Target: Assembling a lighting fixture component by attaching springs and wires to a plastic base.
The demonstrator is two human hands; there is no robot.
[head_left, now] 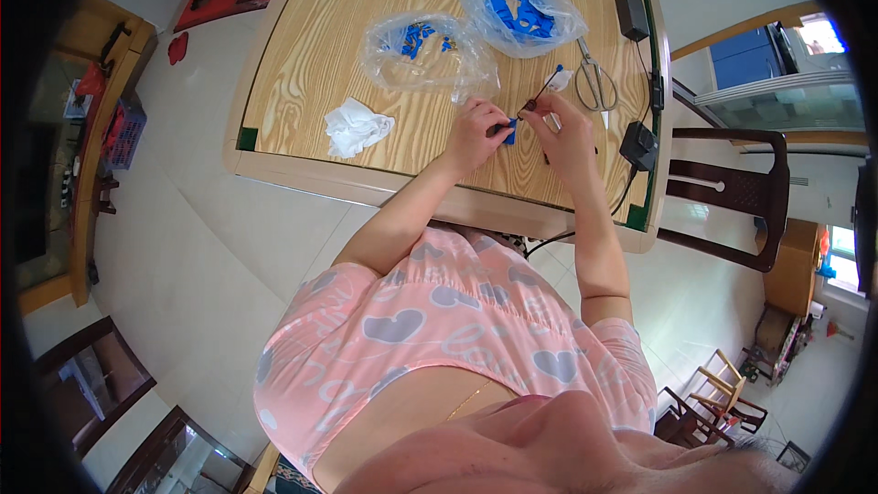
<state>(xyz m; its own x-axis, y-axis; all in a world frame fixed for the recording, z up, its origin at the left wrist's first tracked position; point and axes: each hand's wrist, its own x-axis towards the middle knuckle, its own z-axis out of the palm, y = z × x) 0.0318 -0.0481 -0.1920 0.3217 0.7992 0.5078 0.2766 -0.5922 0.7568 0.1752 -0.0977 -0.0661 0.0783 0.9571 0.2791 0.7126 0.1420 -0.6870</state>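
Close together above the table's near edge, my two hands work at a small blue piece [510, 135]. My left hand [476, 135] pinches this piece between thumb and fingers. My right hand [563, 133] has its fingers closed on a thin dark stick [547, 87], which slants up and away to a blue tip. The stick's lower end is close to the blue piece; whether they touch is too small to tell. Just beyond my right hand lie metal scissors [596, 89] and a small white scrap [560, 80].
Clear bags with blue-and-yellow bits [419, 40] and blue pieces [521, 11] lie farther back. A crumpled white tissue [357, 128] is left of my hands. Black power adapters [638, 145] and cords line the table's right side, beside a dark wooden chair [732, 187].
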